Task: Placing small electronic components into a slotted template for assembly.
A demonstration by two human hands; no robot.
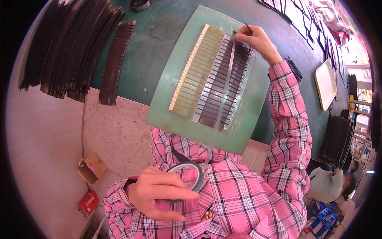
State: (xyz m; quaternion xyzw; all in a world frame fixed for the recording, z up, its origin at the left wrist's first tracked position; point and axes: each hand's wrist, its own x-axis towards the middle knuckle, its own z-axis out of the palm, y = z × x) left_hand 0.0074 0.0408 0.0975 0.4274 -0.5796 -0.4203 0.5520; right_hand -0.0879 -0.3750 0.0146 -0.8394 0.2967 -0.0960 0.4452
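My left hand holds a roll of tape in front of my chest, its fingers hooked about the ring. From the roll a narrow greyish strip of tape runs up across a dark slotted panel to its far end. There my right hand pinches a thin dark pointed tool; its lower part is hidden by the fingers. Beside the dark panel lies a yellowish slotted panel. Both rest on a green board, which overhangs the table's near edge.
Stacked dark slotted strips fill the table's left end, with a single strip alongside. A black round dish stands at the far side. A cream tray and more dark strips lie right. A co-worker is at lower right.
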